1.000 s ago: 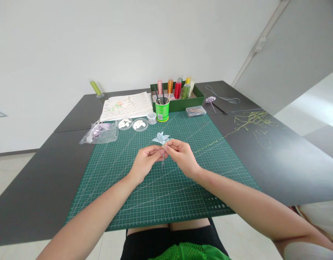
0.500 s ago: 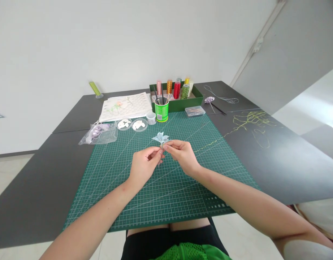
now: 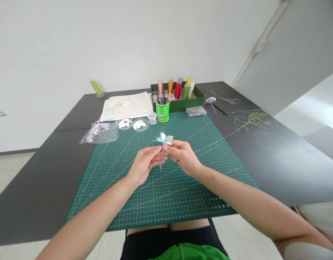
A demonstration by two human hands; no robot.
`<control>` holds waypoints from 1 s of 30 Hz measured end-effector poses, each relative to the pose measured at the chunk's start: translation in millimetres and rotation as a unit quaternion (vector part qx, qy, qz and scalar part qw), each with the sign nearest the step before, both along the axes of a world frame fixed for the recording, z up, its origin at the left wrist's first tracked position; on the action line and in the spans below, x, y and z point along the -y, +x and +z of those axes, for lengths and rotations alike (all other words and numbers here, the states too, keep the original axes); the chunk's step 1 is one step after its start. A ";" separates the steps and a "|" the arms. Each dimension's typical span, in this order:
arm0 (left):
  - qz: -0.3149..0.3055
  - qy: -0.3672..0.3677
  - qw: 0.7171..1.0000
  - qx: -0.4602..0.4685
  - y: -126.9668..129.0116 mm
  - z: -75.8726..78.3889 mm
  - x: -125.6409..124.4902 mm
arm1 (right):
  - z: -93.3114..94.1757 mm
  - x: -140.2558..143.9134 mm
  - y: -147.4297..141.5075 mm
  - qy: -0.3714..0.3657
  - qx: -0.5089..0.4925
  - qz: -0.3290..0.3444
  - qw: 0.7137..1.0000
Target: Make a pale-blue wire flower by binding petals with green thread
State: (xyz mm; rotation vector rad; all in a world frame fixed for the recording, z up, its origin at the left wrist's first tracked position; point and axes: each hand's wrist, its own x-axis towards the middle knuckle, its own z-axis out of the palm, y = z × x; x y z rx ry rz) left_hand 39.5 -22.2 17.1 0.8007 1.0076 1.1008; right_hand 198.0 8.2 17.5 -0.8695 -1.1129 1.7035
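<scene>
A pale blue flower (image 3: 164,138) with pointed petals stands upright between my two hands, above the middle of the green cutting mat (image 3: 145,206). Its thin wire stems (image 3: 161,160) hang down below my fingers. My left hand (image 3: 147,160) pinches the stem from the left, just under the petals. From the right, the thumb and fingers of my right hand (image 3: 184,155) are closed at the flower's base. A yellow-green thread (image 3: 210,145) runs from near my right hand across the mat to a loose tangle (image 3: 254,120) on the dark table.
Behind the hands stand a green can (image 3: 163,111) of brushes, a green box (image 3: 182,104) with several thread spools, and a clear case (image 3: 196,111). Dishes of white pieces (image 3: 140,125), a plastic bag (image 3: 101,133) and paper sheets (image 3: 128,106) lie left; a purple flower (image 3: 210,100) lies right.
The flower has turned and tipped between my fingers, so its petals show differently. My left hand has rolled, and the wire stems now show more fully below it.
</scene>
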 end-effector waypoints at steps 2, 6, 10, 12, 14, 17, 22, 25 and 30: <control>-0.008 -0.030 0.999 0.034 0.1 -0.6 -1.6 | 0.2 0.2 0.8 -0.008 -0.007 0.004 1.000; -0.010 -0.075 0.995 0.066 1.2 0.4 -3.5 | 2.7 1.2 2.1 -0.013 -0.010 0.007 1.000; -0.006 -0.096 0.992 0.081 2.8 2.4 -4.9 | 4.8 1.7 3.1 -0.004 0.002 -0.003 1.000; 0.000 -0.095 0.993 0.074 3.1 2.3 -5.9 | 4.3 1.7 3.4 -0.002 0.013 -0.010 1.000; 0.002 -0.084 0.995 0.059 3.1 1.6 -6.9 | 3.0 1.6 3.5 -0.001 0.023 -0.017 1.000; -0.005 -0.059 0.997 0.047 3.1 0.4 -7.4 | 0.8 1.2 3.2 0.006 0.034 -0.028 0.999; -0.023 0.013 1.000 0.006 4.4 0.3 -5.0 | -0.7 1.1 1.9 0.053 0.052 -0.044 0.996; -0.035 0.057 0.996 -0.052 4.7 0.3 -3.4 | -1.4 2.1 1.4 0.067 0.067 -0.049 0.994; -0.022 0.110 0.986 -0.124 3.8 -2.6 -2.8 | -4.4 3.1 -0.5 0.025 0.059 -0.046 0.997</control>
